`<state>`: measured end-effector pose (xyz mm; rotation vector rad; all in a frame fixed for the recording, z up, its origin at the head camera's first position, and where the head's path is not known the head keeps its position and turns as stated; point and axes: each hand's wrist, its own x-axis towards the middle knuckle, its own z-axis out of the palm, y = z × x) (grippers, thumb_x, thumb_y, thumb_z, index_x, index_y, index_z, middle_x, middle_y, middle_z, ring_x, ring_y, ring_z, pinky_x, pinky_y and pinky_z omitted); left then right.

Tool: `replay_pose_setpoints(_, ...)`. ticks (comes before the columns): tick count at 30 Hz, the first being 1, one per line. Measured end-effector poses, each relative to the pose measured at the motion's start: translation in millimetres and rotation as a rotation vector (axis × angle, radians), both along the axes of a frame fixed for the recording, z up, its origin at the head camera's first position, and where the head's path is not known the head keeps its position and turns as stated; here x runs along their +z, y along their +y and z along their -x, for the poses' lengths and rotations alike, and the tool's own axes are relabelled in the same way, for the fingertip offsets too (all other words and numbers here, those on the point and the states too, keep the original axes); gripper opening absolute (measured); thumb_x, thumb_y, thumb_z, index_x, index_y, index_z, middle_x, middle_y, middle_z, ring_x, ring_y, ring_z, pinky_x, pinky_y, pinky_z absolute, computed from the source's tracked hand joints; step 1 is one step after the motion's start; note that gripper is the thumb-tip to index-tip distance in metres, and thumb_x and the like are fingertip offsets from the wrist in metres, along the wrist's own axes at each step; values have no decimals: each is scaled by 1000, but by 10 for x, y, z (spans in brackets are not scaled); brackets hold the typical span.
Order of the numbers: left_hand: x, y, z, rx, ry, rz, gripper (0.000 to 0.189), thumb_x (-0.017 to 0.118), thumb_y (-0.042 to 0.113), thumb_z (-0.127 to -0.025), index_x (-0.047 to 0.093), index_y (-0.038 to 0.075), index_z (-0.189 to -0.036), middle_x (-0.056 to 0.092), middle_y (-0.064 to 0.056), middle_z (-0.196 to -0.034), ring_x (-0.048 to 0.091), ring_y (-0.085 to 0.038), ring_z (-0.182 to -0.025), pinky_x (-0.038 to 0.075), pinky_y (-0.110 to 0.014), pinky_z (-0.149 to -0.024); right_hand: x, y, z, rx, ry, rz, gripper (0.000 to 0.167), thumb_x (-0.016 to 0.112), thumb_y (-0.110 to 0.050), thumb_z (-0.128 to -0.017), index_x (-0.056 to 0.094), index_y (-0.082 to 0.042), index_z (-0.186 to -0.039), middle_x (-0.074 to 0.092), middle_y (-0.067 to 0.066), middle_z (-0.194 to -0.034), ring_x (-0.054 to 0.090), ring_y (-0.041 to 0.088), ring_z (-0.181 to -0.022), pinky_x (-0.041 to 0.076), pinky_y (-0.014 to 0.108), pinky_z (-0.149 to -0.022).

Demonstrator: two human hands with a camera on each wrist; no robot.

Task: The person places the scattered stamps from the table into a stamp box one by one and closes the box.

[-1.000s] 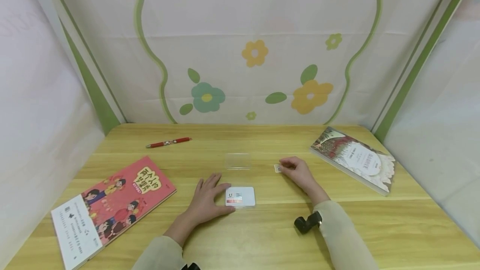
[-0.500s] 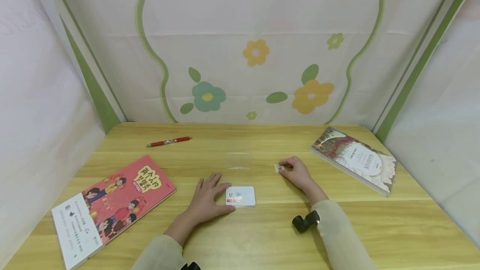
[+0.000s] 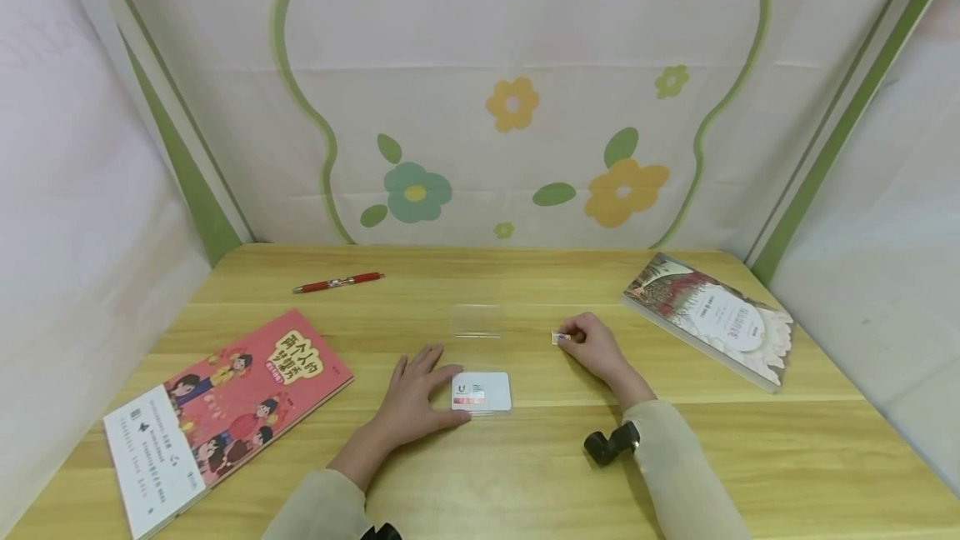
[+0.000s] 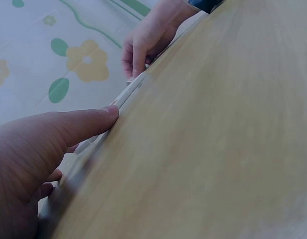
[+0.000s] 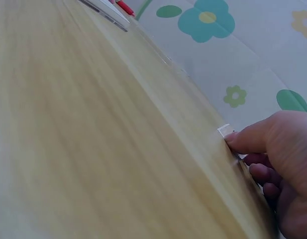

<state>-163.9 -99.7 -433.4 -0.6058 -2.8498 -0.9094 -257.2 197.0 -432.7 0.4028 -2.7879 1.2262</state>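
Observation:
A flat white case with a small logo and red print (image 3: 482, 392) lies at mid-table, and a clear rim shows along its near edge. My left hand (image 3: 417, 401) holds it at its left end, thumb at the near edge and index finger at the far corner. In the left wrist view the thumb (image 4: 109, 110) presses the side of the case. My right hand (image 3: 600, 348) pinches a small white-edged square piece (image 3: 559, 338) between thumb and fingertips. That piece (image 5: 226, 130) stands tilted close over the table; the fingers hide most of it.
A clear plastic lid-like piece (image 3: 477, 321) lies beyond the case. A red pen (image 3: 338, 283) is at the back left, a pink book (image 3: 247, 407) at the left, and another book (image 3: 712, 319) at the back right. A printed curtain (image 3: 465, 107) stands behind the table.
The small square piece, flat a second ago, now stands tilted up in my right fingers and looks narrower. The right forearm has shifted slightly left; my left hand and the case stay put.

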Motion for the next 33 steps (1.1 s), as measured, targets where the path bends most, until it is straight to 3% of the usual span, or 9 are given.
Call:
replay_pose_setpoints(6,-10,-5,3,-3,5,1,66,64,55,-66,54,16,-118,30,-14,-135,18,-29,-125,4,-50,-98,-4,0,-5,0,-5,35,14,63,-10,-78,59,-4,-90,48,4,-75,41,17,-65,36,30,-56)
replay_pose_setpoints(13,-1,-3,1,-2,5,5,65,64,54,-66,54,16,-118,30,-13,-135,19,-29,-125,4,-50,-98,-11,-1,1,26,14,40,29,62,-6,-78,59,2,-105,52,5,-83,43,16,-67,38,28,-57)
replay_pose_setpoints(21,11,5,-1,-9,14,8,65,64,53,-67,54,15,-118,31,-15,-134,20,-30,-124,5,-50,-97,9,-9,-4,32,24,48,22,62,-5,-77,63,1,-98,49,5,-80,42,17,-67,37,29,-57)
replay_pose_setpoints(33,-11,0,4,-3,15,13,65,64,54,-66,54,16,-118,31,-14,-134,19,-29,-125,5,-51,-97,50,-56,-4,-24,1,58,23,59,-12,-82,63,-7,-104,58,4,-83,50,17,-71,42,30,-62)
